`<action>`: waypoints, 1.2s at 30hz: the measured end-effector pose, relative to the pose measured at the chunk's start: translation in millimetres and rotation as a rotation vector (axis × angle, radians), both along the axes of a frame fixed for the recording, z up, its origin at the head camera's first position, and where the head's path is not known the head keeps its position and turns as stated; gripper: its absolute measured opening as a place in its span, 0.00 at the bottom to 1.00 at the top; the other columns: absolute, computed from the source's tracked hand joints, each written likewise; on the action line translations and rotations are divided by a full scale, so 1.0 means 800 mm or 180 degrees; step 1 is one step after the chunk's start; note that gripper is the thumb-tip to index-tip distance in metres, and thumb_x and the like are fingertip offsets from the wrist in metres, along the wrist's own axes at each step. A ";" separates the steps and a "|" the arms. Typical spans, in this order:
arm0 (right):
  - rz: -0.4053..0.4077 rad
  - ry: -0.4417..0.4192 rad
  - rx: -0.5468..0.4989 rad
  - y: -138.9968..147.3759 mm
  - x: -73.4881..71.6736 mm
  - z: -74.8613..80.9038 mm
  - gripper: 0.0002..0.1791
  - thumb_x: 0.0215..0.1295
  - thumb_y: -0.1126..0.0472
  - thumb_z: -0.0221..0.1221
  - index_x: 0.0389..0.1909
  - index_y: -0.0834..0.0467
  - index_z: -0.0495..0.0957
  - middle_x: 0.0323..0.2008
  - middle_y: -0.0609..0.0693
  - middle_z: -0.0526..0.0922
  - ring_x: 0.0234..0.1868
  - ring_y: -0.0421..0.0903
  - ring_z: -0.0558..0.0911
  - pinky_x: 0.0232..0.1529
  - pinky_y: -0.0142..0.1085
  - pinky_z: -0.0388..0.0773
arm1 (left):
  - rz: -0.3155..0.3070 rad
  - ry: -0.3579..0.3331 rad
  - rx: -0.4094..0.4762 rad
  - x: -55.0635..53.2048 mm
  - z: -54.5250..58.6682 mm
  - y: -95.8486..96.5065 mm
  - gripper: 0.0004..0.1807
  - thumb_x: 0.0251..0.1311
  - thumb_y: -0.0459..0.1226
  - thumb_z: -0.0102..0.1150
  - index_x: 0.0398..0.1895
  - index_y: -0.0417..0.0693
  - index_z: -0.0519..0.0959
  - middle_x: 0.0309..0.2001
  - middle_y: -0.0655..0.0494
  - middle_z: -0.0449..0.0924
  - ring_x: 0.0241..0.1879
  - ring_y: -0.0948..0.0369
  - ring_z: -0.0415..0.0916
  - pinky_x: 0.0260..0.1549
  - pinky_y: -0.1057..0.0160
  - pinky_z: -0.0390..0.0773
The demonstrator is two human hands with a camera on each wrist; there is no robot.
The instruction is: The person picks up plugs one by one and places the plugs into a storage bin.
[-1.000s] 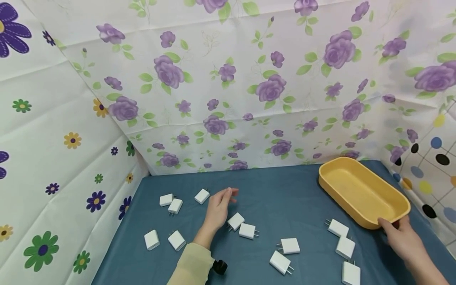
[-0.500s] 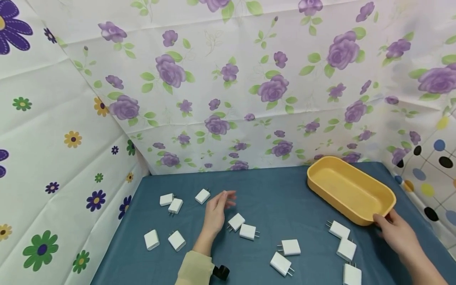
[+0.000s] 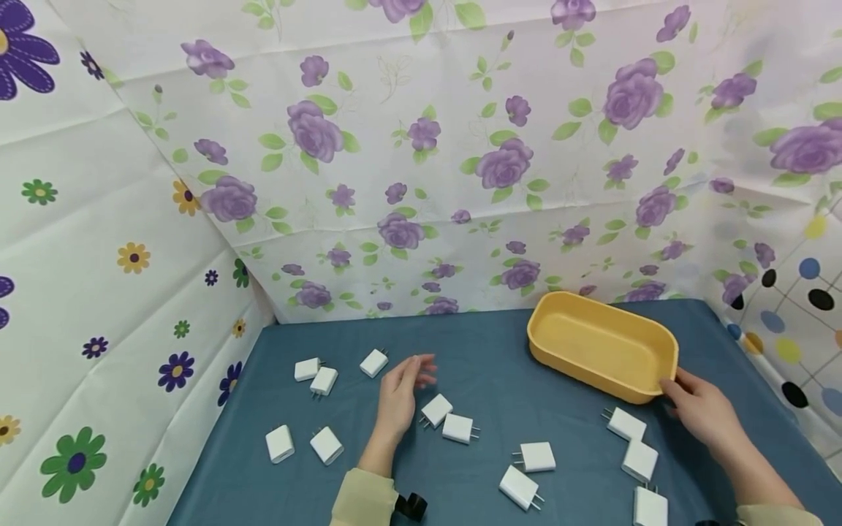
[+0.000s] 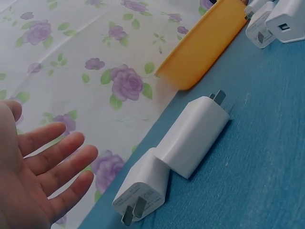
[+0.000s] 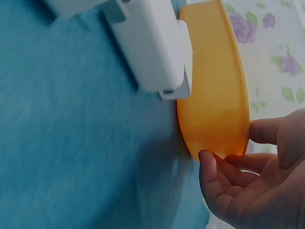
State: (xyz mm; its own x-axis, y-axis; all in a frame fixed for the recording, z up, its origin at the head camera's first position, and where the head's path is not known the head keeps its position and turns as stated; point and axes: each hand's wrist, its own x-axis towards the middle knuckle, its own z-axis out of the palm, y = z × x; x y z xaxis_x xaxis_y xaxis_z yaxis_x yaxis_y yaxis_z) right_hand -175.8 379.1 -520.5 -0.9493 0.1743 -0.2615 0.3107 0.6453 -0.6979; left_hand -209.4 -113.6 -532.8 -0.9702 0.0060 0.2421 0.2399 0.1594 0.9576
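Lying well apart at the left of the blue cloth [image 3: 487,365], the outermost adapter [image 3: 280,443] and its neighbour [image 3: 326,445] rest on flat sides, prongs away from the person, presumably because that is how such blocks sit steadiest. Behind them are a close-set pair [image 3: 323,380] and a lone adapter [image 3: 374,362]. Next along is the left hand [image 3: 397,394], fingers loosely extended and gripping nothing; its height over the cloth is hard to judge, but it sits in the gap between the lone adapter and the middle pair [image 3: 436,410], perhaps so as to disturb neither. Nearer the person, the front pair [image 3: 536,456] lies with prongs facing opposite ways. The yellow tray [image 3: 601,343] is at the back, right of centre, its long side slanting towards the right hand; whether its whole base meets the cloth I cannot tell. In front of it, the right-hand trio [image 3: 639,459] runs in a crooked line. Farthest right, the right hand [image 3: 702,410] pinches the tray's near right corner between thumb and fingers, a hold that likely lets one hand steer it while leaving the inside unobstructed
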 end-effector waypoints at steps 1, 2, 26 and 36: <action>0.0052 0.0020 0.0009 -0.003 -0.002 0.000 0.43 0.87 0.41 0.40 0.82 0.73 0.48 0.69 0.79 0.67 0.49 0.60 0.84 0.45 0.49 0.84 | -0.0003 -0.0002 0.0012 0.000 0.001 0.000 0.24 0.87 0.44 0.42 0.58 0.38 0.87 0.46 0.40 0.89 0.43 0.40 0.87 0.45 0.51 0.83; 0.0105 0.0045 0.0009 -0.006 -0.005 0.001 0.43 0.87 0.41 0.40 0.82 0.73 0.48 0.69 0.79 0.67 0.49 0.60 0.84 0.46 0.50 0.83 | -0.0006 -0.0006 0.0017 0.000 0.002 0.001 0.24 0.87 0.44 0.43 0.58 0.37 0.87 0.46 0.40 0.89 0.43 0.40 0.87 0.45 0.52 0.83; 0.0548 0.0210 -0.0184 -0.095 -0.056 -0.003 0.43 0.84 0.37 0.49 0.82 0.68 0.59 0.73 0.73 0.69 0.64 0.68 0.79 0.52 0.52 0.85 | 0.0312 -0.0257 -0.0578 -0.035 0.007 0.021 0.13 0.77 0.42 0.62 0.47 0.43 0.89 0.33 0.54 0.86 0.29 0.63 0.78 0.33 0.62 0.76; 0.0617 0.0188 -0.0327 -0.120 -0.069 -0.003 0.41 0.85 0.39 0.50 0.82 0.66 0.60 0.71 0.70 0.73 0.64 0.65 0.79 0.53 0.51 0.84 | 0.0466 -0.0503 -0.0643 -0.041 -0.002 0.022 0.12 0.76 0.44 0.64 0.45 0.45 0.89 0.29 0.55 0.84 0.29 0.61 0.80 0.35 0.58 0.77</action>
State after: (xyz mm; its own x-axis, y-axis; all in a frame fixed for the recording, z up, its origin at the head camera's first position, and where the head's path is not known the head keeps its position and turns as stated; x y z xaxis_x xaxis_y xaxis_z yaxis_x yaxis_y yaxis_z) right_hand -230.7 283.1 -522.8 -0.9767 -0.0377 -0.2115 0.1444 0.6135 -0.7764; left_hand -242.1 -95.8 -534.1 -0.9899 -0.1042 0.0960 0.0507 0.3726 0.9266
